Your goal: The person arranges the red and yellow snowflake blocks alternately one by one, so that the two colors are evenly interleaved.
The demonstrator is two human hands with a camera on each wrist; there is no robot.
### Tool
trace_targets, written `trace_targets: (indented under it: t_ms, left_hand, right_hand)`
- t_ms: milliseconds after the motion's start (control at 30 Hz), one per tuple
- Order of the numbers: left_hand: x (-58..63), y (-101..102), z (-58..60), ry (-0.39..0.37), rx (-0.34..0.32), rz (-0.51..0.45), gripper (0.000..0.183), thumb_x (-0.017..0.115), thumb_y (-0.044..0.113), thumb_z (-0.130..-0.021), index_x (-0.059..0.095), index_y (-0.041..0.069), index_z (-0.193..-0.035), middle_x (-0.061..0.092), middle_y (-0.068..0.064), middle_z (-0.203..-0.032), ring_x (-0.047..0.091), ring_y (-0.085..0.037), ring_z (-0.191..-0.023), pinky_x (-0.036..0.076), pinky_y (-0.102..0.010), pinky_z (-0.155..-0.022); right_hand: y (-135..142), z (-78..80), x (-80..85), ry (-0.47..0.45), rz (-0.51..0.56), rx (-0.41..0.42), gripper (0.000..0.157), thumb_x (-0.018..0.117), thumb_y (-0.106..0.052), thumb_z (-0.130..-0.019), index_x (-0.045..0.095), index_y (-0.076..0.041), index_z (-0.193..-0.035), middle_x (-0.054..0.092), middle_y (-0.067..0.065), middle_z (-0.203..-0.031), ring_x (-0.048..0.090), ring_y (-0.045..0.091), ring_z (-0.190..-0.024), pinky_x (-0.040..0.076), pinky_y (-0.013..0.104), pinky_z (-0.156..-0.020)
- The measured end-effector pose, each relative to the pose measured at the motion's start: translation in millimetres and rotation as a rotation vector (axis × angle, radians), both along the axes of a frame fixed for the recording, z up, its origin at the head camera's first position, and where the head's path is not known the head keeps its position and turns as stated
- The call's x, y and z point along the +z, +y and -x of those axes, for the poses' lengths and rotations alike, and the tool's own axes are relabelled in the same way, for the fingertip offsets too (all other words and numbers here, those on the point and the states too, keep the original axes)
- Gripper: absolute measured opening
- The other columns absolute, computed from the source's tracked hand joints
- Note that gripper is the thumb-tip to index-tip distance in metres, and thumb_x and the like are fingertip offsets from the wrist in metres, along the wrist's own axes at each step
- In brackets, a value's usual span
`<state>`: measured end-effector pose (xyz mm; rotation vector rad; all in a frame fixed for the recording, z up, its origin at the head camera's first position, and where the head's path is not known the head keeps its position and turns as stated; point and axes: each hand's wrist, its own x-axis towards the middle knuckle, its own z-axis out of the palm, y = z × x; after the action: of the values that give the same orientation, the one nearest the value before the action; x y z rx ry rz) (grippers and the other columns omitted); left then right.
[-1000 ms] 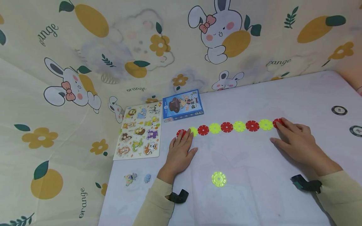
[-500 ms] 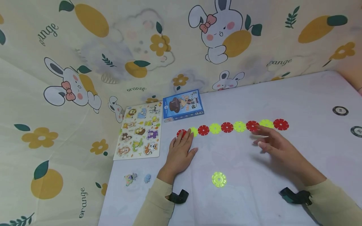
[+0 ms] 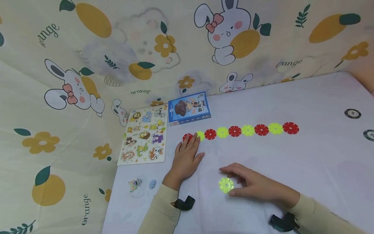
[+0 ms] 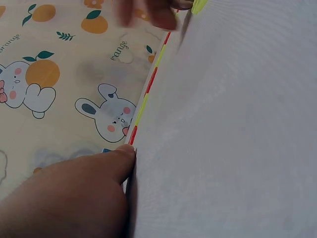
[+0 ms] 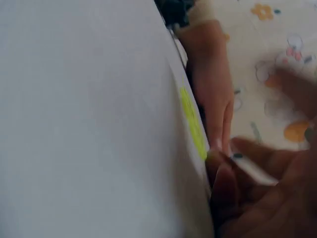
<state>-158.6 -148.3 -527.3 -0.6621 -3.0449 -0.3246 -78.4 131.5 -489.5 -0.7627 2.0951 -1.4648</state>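
Note:
A row of plastic snowflake discs, alternating red and yellow-green, runs across the table. My left hand (image 3: 186, 161) lies with straight fingers over the row's left end, partly covering the first red disc (image 3: 185, 138) and a yellow-green one. My right hand (image 3: 257, 183) is at a loose yellow-green disc (image 3: 226, 185) nearer me. Its thumb is right at the disc's near rim, and the index finger is spread beyond the far rim. In the right wrist view this disc (image 5: 193, 123) appears edge-on beside the blurred fingertips. A red disc (image 3: 290, 128) forms the row's right end.
An animal puzzle board (image 3: 143, 135) and a blue game box (image 3: 189, 109) lie at the back left, by the patterned cloth. Small figures (image 3: 134, 185) are left of my left forearm. Two black-and-white round chips (image 3: 352, 113) are at the far right.
My right hand has left the red disc at the row's right end and come left and nearer me, to the loose yellow-green disc. My left hand has stayed in place.

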Motion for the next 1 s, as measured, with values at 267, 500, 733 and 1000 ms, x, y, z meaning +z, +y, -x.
trace_targets:
  t_ms: [267, 500, 733, 1000]
  left_hand:
    - [2.3, 0, 0.6, -0.004, -0.004, -0.011, 0.069, 0.036, 0.056, -0.097, 0.017, 0.023, -0.154, 0.006, 0.009, -0.159, 0.0, -0.022, -0.145, 0.005, -0.051, -0.112]
    - [2.9, 0, 0.0, -0.012, -0.009, -0.021, 0.069, 0.036, 0.056, -0.097, 0.018, 0.022, -0.154, 0.006, 0.008, -0.159, 0.0, -0.022, -0.145, 0.006, -0.053, -0.111]
    - [2.5, -1, 0.2, -0.004, -0.011, -0.019, 0.069, 0.036, 0.056, -0.097, 0.018, 0.022, -0.154, 0.006, 0.008, -0.159, 0.001, -0.022, -0.145, 0.007, -0.053, -0.111]
    - [2.8, -1, 0.1, -0.008, -0.012, -0.017, 0.069, 0.035, 0.056, -0.097, 0.018, 0.022, -0.154, 0.005, 0.008, -0.159, 0.001, -0.023, -0.145, 0.007, -0.053, -0.111]
  right_hand:
    - [-13, -7.0, -1.7, 0.233, -0.286, -0.044, 0.046, 0.084, -0.029, -0.074, 0.062, -0.027, -0.115, 0.049, -0.014, -0.108, 0.044, 0.008, -0.103, 0.049, 0.024, -0.082]
    - [1, -0.4, 3.7, 0.052, -0.179, -0.135, 0.026, 0.075, -0.03, -0.084, 0.061, -0.031, -0.107, 0.06, -0.011, -0.091, 0.056, 0.014, -0.082, 0.05, 0.026, -0.069]
    - [58, 27.3, 5.2, 0.117, -0.122, -0.454, 0.031, 0.072, -0.029, -0.087, 0.058, -0.024, -0.114, 0.059, 0.002, -0.087, 0.059, 0.02, -0.07, 0.052, 0.029, -0.058]
    - [146, 47.6, -7.1, 0.118, -0.296, -0.885, 0.047, 0.052, -0.041, -0.097, 0.047, -0.018, -0.138, 0.049, 0.006, -0.115, 0.052, 0.025, -0.095, 0.051, 0.017, -0.063]
